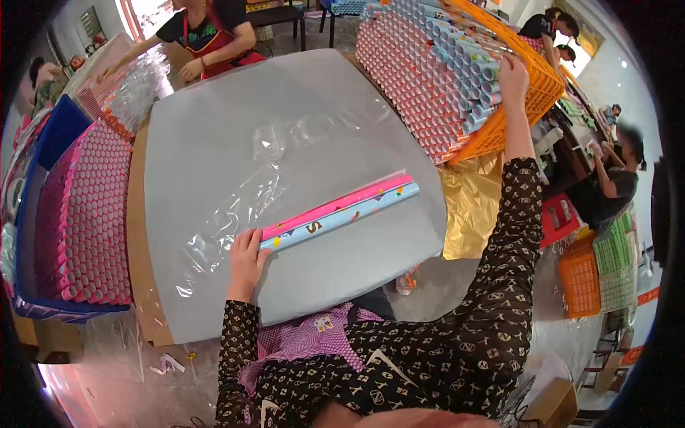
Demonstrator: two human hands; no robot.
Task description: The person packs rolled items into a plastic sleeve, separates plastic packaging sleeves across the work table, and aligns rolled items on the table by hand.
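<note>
Two printed paper rolls lie side by side on the grey table (214, 143): a pink roll (342, 202) and a light-blue roll (357, 215) with coloured figures and a letter S. My left hand (247, 258) is closed around their left ends, fingers over the top. At the upper right, my right hand (514, 82) reaches to a tilted orange crate (546, 89) stacked with many rolls, ends facing out. Its fingers are closed at the end of one of the light-blue rolls (489, 73); the hand partly hides that roll.
Clear plastic film (271, 143) is spread over the table. A blue bin (43, 214) at left holds many pink rolls (96, 214). Gold foil (472, 207) hangs below the orange crate. Across the table stands a person in a red apron (214, 46); others sit at right.
</note>
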